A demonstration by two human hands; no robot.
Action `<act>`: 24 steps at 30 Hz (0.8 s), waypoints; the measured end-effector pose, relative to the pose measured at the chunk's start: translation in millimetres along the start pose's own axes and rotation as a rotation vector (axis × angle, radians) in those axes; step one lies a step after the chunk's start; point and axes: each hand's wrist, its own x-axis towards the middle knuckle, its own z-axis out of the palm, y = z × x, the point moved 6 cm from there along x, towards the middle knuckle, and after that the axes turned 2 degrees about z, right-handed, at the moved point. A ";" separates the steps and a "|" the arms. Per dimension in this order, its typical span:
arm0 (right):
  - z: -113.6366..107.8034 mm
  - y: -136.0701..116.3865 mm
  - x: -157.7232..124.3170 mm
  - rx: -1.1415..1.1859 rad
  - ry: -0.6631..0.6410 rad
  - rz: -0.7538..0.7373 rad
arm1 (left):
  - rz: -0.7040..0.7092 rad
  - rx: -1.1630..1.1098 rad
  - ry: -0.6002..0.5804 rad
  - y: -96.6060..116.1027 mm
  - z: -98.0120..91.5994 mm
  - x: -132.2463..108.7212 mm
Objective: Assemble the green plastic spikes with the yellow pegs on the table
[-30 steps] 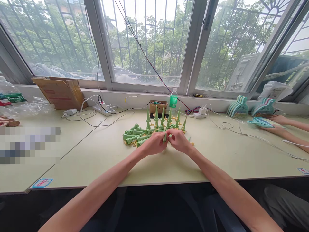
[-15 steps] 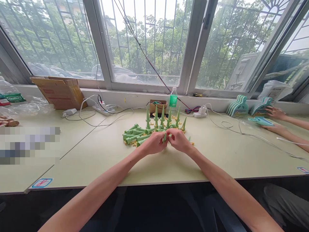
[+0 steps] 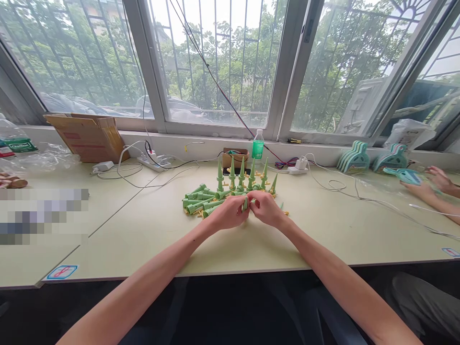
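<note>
My left hand is closed around a small green plastic watering spike, much of it hidden by the fingers. My right hand meets it from the other side, fingertips pinched on the same piece; what lies between them is mostly covered. Just beyond the hands stand several upright green watering spikes with yellow valves. To the left, a pile of green hollow spike pieces lies on the table, with yellow bits among them.
Behind the spikes are a small cardboard box and a green-labelled bottle. Cables and a power strip run along the back. At right, a co-worker's hands hold a teal item near stacked teal pieces.
My own hands stay almost still on the watering spike. At the right, the co-worker's hands have drawn back from the teal stack with a teal piece.
</note>
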 end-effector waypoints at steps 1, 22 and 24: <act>-0.1 0.0 0.0 0.000 0.001 0.001 | -0.003 0.000 -0.001 -0.1 0.0 0.1; 1.4 2.6 -0.2 -0.003 -0.003 0.000 | -0.025 0.007 -0.037 0.8 0.3 0.5; 1.4 2.6 -0.3 0.001 -0.006 0.000 | -0.021 0.011 -0.037 1.3 0.1 0.5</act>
